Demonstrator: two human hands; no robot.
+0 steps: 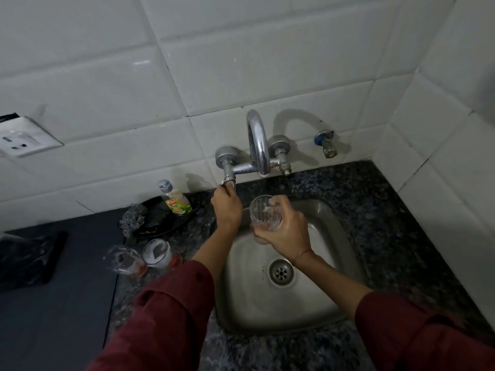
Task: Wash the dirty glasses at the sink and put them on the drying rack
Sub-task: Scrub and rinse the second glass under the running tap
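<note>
A clear glass (265, 211) with soapy streaks is gripped by my right hand (285, 231) over the back of the steel sink (316, 298), tilted with its mouth toward the spout (258, 145). My left hand (226, 206) pinches the left tap handle (227, 180) below the wall-mounted faucet. No water stream is visible. Two more glasses stand on the counter left of the sink: a foamy one (158, 254) and a clear one (122, 259) beside it.
A dish soap bottle (175, 199) and a steel scrubber (134, 218) rest on a dark tray (163, 226) behind the glasses. A black mat (29, 259) lies at the far left. A wall socket (24, 137) is upper left. Granite counter surrounds the sink; tiled walls meet at the right.
</note>
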